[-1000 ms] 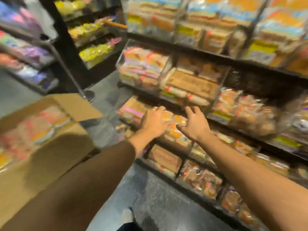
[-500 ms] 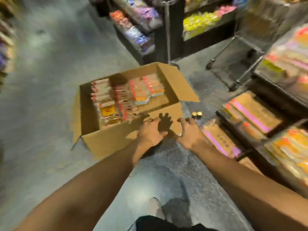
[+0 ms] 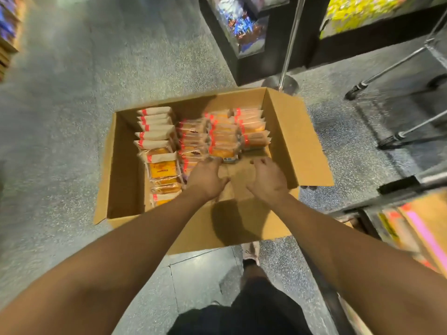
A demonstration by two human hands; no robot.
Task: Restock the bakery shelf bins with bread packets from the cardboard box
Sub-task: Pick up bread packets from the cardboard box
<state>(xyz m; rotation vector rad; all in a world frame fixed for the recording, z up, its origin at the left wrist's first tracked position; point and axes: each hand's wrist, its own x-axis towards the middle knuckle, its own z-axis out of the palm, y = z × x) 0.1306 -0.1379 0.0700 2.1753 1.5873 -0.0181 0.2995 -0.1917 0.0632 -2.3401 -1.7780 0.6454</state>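
An open cardboard box (image 3: 300, 131) stands on the floor below me, holding several rows of clear bread packets (image 3: 222, 131) with red-orange bands. Both of my arms reach down into it. My left hand (image 3: 205, 177) hovers at the near end of the middle rows, its fingertips at a packet, holding nothing that I can see. My right hand (image 3: 267, 178) is beside it over a bare patch of the box floor, fingers loosely bent and empty. The shelf bin (image 3: 418, 228) with flat packets shows at the right edge.
Grey speckled floor surrounds the box. A chrome pole on a round base (image 3: 281, 82) stands just behind it. Dark shelving (image 3: 244, 32) lies beyond, and metal trolley legs (image 3: 387, 68) stand at the upper right. My shoe (image 3: 251, 252) is close to the box's near wall.
I have turned from the bakery shelf to the box. Both hands left the shelf bins and moved down into the box, now directly below me.
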